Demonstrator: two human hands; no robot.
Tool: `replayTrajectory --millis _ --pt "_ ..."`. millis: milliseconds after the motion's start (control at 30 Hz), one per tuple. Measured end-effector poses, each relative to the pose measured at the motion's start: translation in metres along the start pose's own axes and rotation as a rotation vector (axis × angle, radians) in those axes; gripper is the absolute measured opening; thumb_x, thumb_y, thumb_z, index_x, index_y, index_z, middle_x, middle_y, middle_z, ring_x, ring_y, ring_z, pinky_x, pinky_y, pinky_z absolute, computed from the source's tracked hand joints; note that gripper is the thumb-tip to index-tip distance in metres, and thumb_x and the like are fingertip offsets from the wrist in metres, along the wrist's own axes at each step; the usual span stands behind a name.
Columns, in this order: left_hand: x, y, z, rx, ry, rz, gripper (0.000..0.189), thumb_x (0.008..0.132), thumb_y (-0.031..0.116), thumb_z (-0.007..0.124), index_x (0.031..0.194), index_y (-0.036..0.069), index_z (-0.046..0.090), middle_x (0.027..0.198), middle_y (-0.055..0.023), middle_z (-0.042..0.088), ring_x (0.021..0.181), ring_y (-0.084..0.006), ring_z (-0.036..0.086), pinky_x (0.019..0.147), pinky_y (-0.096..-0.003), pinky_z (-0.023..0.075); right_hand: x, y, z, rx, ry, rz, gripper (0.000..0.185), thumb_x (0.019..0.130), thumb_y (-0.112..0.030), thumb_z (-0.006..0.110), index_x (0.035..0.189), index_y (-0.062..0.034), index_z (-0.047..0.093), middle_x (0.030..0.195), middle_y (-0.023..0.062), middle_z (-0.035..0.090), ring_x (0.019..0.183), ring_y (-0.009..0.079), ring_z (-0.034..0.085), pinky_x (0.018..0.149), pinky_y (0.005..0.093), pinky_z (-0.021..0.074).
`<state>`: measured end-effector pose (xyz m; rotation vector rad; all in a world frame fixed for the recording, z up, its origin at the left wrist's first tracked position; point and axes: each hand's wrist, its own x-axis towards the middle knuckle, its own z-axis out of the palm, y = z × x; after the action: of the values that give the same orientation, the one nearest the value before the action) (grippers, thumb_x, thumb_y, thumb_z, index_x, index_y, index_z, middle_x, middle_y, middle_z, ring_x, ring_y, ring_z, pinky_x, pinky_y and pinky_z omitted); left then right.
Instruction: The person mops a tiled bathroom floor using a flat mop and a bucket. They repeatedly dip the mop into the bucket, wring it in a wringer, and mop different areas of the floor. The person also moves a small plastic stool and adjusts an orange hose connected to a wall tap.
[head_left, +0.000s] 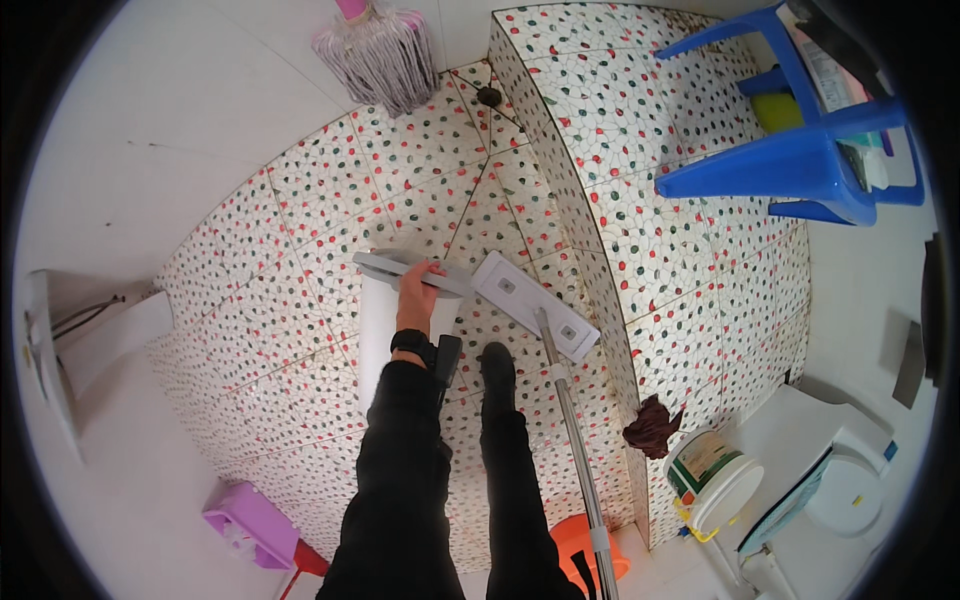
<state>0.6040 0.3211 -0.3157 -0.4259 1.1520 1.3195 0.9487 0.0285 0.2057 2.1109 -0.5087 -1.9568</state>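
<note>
My left hand (420, 291), with a black watch at its wrist, is closed on the grey rim or handle (375, 268) of a tall white plastic container. Just right of it, a flat mop head (525, 300) lies on the tiled floor, its white plate facing up. A metal mop pole (576, 427) runs from that plate down past my right leg to the lower edge. My right hand is out of view. The forearm hides part of the container.
A raised tiled step (645, 247) runs along the right, bearing a blue plastic stool (765, 161), a dark red cloth (655, 427) and a white bucket (709, 472). A string mop (382, 60) hangs at the top. An orange basin (574, 540) and purple bin (251, 521) stand low in view.
</note>
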Motion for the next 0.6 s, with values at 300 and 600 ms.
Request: replayTrajectory --millis 300,600 --pt "0.027 -0.036 0.001 -0.002 -0.075 0.015 0.013 0.079 0.006 0.056 0.085 -0.003 0.048 0.08 -0.0128 0.05 0.078 -0.0238 0.049 0.079 -0.04 0.0421 -0.008 -0.015 0.003 -0.022 0.016 0.032 0.013 0.08 -0.019 0.059 0.086 -0.0102 0.052 0.058 -0.0043 0.047 0.045 0.0048 0.043 0.04 0.0189 0.0345" --pt "0.047 -0.081 0.002 0.064 -0.059 -0.004 0.011 0.08 0.005 0.054 0.086 -0.003 0.049 0.08 -0.012 0.052 0.075 -0.0218 0.049 0.079 -0.0379 0.0423 -0.007 -0.014 0.011 0.146 0.077 0.051 0.015 0.076 -0.011 0.061 0.09 -0.0053 0.057 0.066 -0.0018 0.055 0.055 0.0067 0.049 0.046 0.0227 0.04"
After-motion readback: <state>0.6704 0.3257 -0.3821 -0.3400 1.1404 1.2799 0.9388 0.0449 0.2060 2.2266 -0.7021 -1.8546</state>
